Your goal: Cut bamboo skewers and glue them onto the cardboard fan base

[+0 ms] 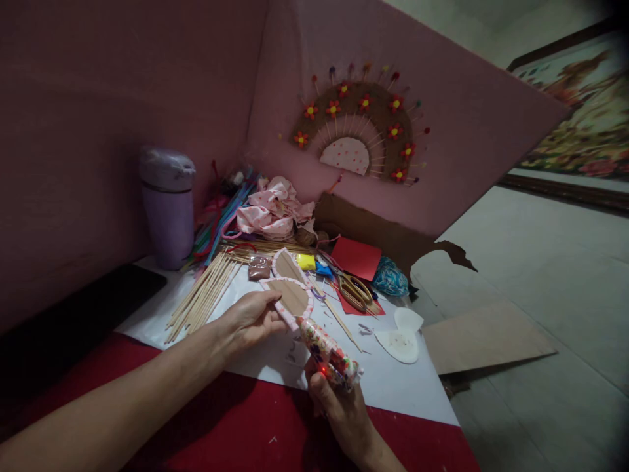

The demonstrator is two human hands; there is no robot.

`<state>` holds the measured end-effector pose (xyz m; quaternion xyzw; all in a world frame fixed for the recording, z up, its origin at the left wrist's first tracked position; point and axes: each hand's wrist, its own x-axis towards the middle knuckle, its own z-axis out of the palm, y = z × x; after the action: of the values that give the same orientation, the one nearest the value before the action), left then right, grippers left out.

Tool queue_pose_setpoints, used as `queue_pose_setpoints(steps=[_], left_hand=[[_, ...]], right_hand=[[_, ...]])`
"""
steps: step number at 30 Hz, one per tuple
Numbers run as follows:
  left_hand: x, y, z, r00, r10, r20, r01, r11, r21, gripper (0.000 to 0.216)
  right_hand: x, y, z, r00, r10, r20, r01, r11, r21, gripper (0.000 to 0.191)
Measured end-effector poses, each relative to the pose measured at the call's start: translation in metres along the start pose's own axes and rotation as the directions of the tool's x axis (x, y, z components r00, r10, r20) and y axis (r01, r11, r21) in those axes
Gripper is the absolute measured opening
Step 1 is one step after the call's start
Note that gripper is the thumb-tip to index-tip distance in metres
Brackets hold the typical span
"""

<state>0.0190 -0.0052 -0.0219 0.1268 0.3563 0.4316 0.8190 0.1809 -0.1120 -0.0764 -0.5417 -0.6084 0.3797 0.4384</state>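
My left hand (255, 319) pinches a half-round cardboard piece (293, 296) edged with pink dotted fabric, held over the white sheet. In my right hand (339, 410) is a hot glue gun (328, 354) wrapped in patterned film, with a red light glowing on it. The gun's nozzle end is at the lower right edge of the cardboard piece; I cannot tell whether they touch. A second fabric-edged cardboard piece (287, 265) lies just behind the held one. Gold-handled scissors (354, 292) and a thin wooden stick (341, 324) lie to the right.
Wooden skewers (209, 298), crumpled pink fabric (275, 208), a purple tumbler (170, 210) and blue yarn (390, 276) surround the white sheet (393, 400). White paper pieces (399, 345) lie at right. Behind, a pink board (452, 131) bears a decorated cardboard arch (361, 98).
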Motion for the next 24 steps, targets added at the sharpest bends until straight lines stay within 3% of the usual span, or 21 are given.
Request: queue_pose_setpoints(steps=[7,10,15,19,24], left_hand=[[0.000,0.008,0.001,1.000,0.021,-0.020,-0.022,0.998,-0.054,0.032],[0.000,0.016,-0.001,0.991,0.125,-0.056,-0.128,0.990,-0.061,0.028],[-0.003,0.023,-0.003,0.926,0.378,-0.024,-0.374,0.923,0.092,0.017],[-0.005,0.017,-0.002,0.902,0.429,0.054,-0.432,0.886,0.171,0.014],[-0.006,0.010,0.000,0.886,0.447,0.122,-0.463,0.852,0.246,0.014]], right_hand=[[0.000,-0.006,-0.005,0.997,-0.079,0.006,0.079,0.991,-0.111,0.037],[0.000,-0.003,-0.007,0.990,-0.135,0.035,0.137,0.988,-0.075,0.035],[-0.003,0.014,-0.013,0.987,-0.147,-0.068,0.151,0.986,0.065,0.032],[-0.002,0.015,-0.010,0.991,-0.061,-0.118,0.087,0.970,0.229,0.036],[0.006,-0.012,-0.014,0.991,0.043,-0.129,0.021,0.890,0.455,0.049]])
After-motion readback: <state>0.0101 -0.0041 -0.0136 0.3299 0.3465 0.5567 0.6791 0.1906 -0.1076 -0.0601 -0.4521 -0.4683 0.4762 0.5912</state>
